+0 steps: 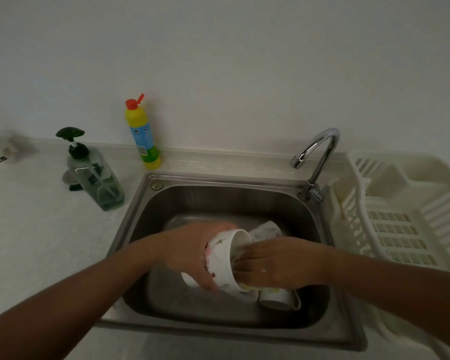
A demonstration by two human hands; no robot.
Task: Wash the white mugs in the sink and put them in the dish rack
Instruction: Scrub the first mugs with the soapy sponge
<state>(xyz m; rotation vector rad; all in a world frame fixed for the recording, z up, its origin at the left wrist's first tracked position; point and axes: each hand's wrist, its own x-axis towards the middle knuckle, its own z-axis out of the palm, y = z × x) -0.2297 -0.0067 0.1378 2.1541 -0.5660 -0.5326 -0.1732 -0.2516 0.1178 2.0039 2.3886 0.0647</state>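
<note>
Over the brushed steel sink (218, 179), left hand (190, 250) wraps a glossy floral mug (220, 258); right hand (278, 263) pokes fingers inside, grip unclear.

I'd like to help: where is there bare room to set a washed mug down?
The dish rack right of the faucet shows a bare slatted floor. The counter left of the sink rim, nearer than the pump bottle, is bare. Crowded: the sink's near right, where left hand, right hand, floral mug and two more mugs bunch.
</note>
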